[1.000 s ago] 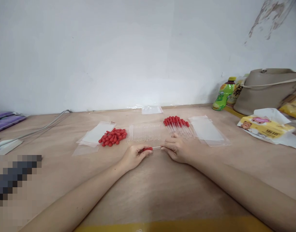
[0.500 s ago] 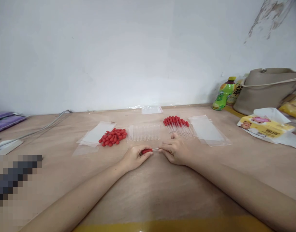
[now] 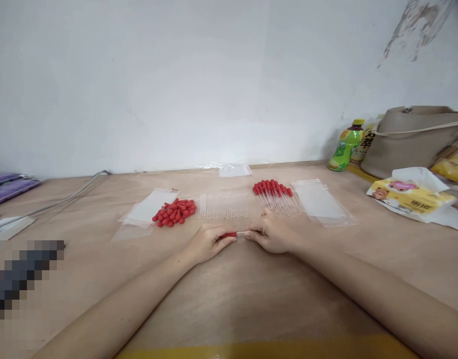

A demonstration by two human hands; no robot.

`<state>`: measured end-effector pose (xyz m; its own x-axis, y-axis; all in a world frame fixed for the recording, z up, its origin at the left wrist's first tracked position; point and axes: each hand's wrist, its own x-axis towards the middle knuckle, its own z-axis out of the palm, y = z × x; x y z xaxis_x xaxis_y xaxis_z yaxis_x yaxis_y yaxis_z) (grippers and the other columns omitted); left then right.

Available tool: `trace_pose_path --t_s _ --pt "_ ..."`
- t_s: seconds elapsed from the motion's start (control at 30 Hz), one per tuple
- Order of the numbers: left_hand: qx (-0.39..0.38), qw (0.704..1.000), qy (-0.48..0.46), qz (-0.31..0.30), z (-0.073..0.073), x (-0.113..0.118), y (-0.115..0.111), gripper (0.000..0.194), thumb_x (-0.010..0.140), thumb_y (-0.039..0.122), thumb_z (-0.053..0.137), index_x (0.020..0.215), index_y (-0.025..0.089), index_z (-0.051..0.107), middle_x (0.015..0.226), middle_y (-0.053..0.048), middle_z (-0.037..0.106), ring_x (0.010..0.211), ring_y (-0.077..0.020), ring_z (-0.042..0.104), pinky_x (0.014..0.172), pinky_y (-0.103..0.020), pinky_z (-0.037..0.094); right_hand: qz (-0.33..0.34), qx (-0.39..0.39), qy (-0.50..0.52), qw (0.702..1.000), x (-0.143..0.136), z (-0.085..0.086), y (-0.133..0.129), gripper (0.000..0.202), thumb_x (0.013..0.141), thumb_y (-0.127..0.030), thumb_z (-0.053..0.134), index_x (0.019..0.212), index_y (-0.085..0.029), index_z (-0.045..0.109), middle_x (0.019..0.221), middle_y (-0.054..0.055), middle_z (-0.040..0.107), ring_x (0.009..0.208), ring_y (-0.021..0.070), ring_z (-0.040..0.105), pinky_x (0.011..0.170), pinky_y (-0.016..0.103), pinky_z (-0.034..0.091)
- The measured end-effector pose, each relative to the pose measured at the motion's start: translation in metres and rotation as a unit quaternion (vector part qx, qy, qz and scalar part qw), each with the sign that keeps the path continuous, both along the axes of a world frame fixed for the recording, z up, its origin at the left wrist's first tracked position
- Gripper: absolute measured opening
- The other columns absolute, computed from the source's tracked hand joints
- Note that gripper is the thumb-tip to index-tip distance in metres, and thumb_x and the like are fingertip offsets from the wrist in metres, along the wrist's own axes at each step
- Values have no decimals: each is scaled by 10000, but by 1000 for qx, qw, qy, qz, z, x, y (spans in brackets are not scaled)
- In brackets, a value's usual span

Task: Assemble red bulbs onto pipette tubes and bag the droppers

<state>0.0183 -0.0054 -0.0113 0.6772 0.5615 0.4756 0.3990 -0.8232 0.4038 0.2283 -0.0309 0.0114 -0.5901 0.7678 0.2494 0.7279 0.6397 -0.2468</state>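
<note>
l hand (image 3: 210, 243) pinches red bulb (image 3: 229, 235), r hand (image 3: 273, 234) grips clear tube (image 3: 240, 234); prob. mid-fitting, tube seemingly at bulb's mouth; next push needs straight pressure.

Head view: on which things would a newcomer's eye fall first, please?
Probably the bright red bulbs, heaped left of the clear tubes, and the red-topped droppers, fanned out to the right of them. Next, front and centre, the left grip holds one bulb while the right grip pinches one tube in line with it. At the far right, a green bottle stands near a grey bag.
</note>
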Motion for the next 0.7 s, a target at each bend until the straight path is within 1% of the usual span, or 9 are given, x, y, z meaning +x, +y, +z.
trace_pose_path --t_s 0.13,0.2,0.23,0.27,0.33,0.4,0.5,0.6,0.7 --pt "-6 1000 -17 4 2 0 2 182 814 293 528 923 183 625 798 -29 658 696 -129 591 647 -236 463 38 17 -23 999 5 10 -3 263 839 -240 418 639 -180 578 574 -20 600 495 80 418 700 280 282" --pt "-17 999 -28 32 1 -1 3 247 798 300 544 1013 182 581 808 -29 633 653 -119 572 625 -240 468 38 -9 -25 999 12 16 -1 241 810 -215 429 636 -178 592 578 -13 603 503 89 448 633 257 300" --pt "-25 998 -34 48 1 -1 4 305 789 299 552 1071 182 542 822 -29 615 627 -111 558 607 -239 471 24 -32 -17 999 16 18 1 240 799 -214 429 636 -178 601 575 -10 603 502 92 459 588 242 301" --pt "-35 997 -38 63 0 -1 5 363 781 293 557 1121 180 497 838 -28 596 605 -102 543 586 -235 471 0 -57 -2 998 21 20 4 238 789 -219 430 640 -178 610 578 -8 606 505 95 471 550 231 299" --pt "-49 995 -38 77 -1 -1 6 411 774 267 557 1158 176 443 849 -23 560 580 -90 516 561 -226 463 -77 -93 43 992 30 23 14 231 771 -250 440 657 -181 628 600 -4 618 527 104 501 516 221 304" --pt "-46 996 -23 77 0 0 6 342 778 239 548 1104 169 473 809 -12 541 584 -90 500 566 -222 450 -176 -97 82 976 36 22 27 239 752 -305 462 634 -181 630 610 3 625 562 118 526 533 225 325" --pt "-33 997 6 63 1 1 6 162 793 211 524 944 160 556 731 -3 532 604 -97 496 587 -222 430 -302 -57 82 948 36 17 44 296 737 -376 468 556 -183 598 579 16 608 582 139 530 580 245 338" --pt "-37 998 15 50 3 1 6 94 807 198 504 846 155 579 730 -10 540 625 -99 503 593 -217 419 -367 -25 39 929 25 10 60 297 744 -366 443 570 -187 603 606 34 612 619 165 538 611 268 329" --pt "-41 998 21 50 3 1 6 96 810 197 500 822 156 586 730 -13 541 627 -100 504 592 -217 415 -394 -17 -12 919 13 3 73 267 747 -320 425 657 -181 634 712 69 639 697 202 558 654 301 320"
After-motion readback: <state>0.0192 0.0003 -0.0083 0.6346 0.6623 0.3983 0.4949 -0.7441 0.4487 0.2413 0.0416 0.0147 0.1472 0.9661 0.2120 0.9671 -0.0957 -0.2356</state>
